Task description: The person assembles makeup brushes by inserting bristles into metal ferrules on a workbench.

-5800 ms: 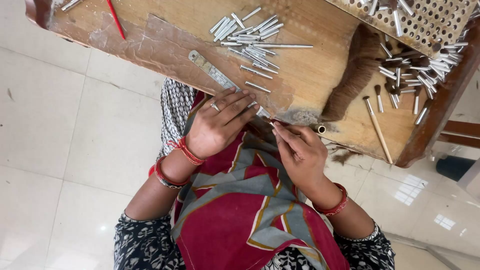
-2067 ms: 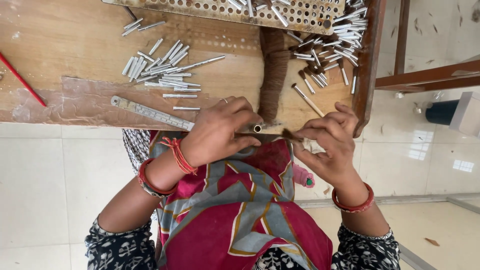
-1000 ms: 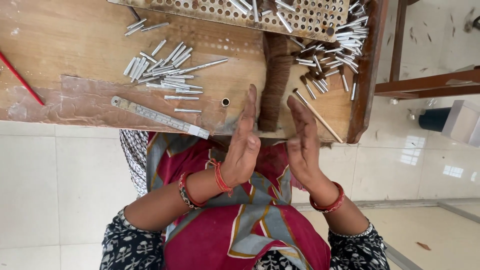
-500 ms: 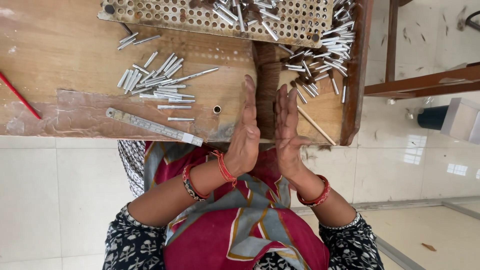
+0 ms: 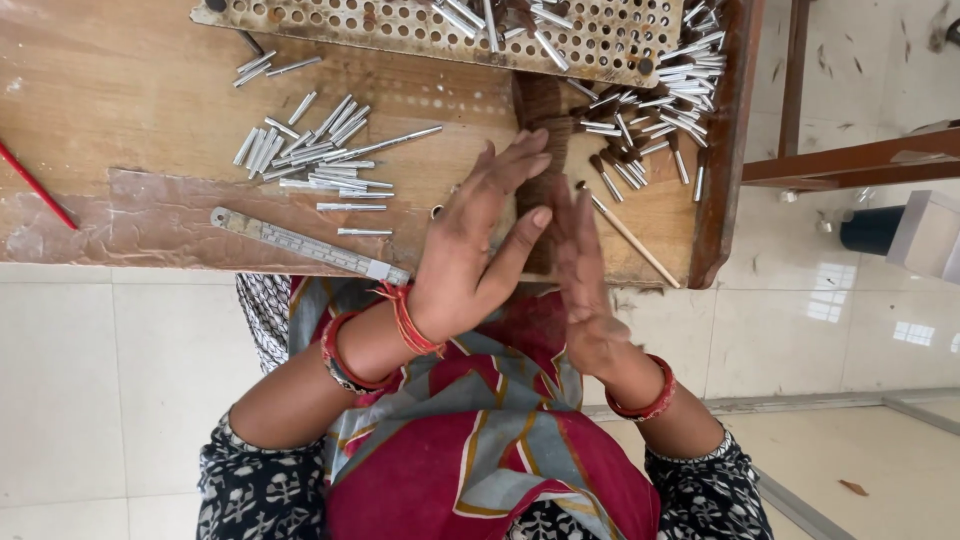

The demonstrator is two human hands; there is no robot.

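My left hand (image 5: pixel 478 245) is raised over the near edge of the wooden table (image 5: pixel 120 90), fingers stretched and spread, palm turned to the right. My right hand (image 5: pixel 582 270) stands edge-on beside it, flat, palm facing the left one, a narrow gap between them. Nothing shows between the palms. Behind the fingertips a dark brown bundle of fibres (image 5: pixel 540 105) lies on the table. A small metal ring (image 5: pixel 437 211) sits just left of my left hand. Red bangles are on both wrists.
A heap of short silver metal tubes (image 5: pixel 310 155) and a steel ruler (image 5: pixel 310 245) lie to the left. A perforated board (image 5: pixel 420 25) spans the far side, more tubes (image 5: pixel 650 100) at right. A thin stick (image 5: pixel 630 235), a red pencil (image 5: pixel 35 190), a dark bin (image 5: pixel 868 230).
Two seconds ago both hands gripped a small tube at the table edge. They then rose flat, palm to palm; now my left hand has slid forward and tilted, fingers spread.
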